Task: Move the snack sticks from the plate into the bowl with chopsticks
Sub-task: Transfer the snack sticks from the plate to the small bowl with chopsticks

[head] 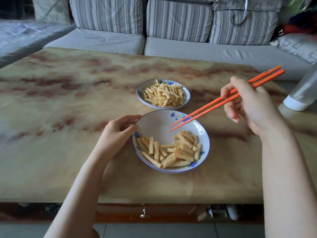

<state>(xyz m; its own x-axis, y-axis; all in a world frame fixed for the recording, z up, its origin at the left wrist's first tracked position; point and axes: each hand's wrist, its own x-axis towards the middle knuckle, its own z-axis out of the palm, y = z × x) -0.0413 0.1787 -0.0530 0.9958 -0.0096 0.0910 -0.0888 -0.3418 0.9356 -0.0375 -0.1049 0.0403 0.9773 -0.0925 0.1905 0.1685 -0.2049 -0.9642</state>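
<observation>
Grip: right hand (248, 103) has 2 orange chopsticks (214, 104) pinched between thumb and curled fingers, well up the shafts towards the blunt ends.
Tips: slightly parted and carrying nothing, hovering over the bare upper half of the near dish (154, 124), centre of the frame.
Other grip: left hand (118, 131) holds that dish, thumb and fingers curled round its upper-left rim.
Snack sticks: short, straight, pale yellow and crinkle-cut, split into 2 lots.
Near pile (171, 152): a loose heap across the lower half of the near dish, lower centre.
Far pile (164, 96): heaped right across the far dish (139, 93), just above centre.
Dishes: both white and shallow with blue flowers and a dark rim, close together but not touching.
Right arm: bare forearm comes up from the lower right, back of the hand to the camera, chopsticks slanting down to the left.
Left arm: bare forearm runs up from the lower left to the rim.
Setting: marbled tan table (68, 117), striped grey sofa (171, 45) along the top, and a pale container (305, 90) at the right edge.
</observation>
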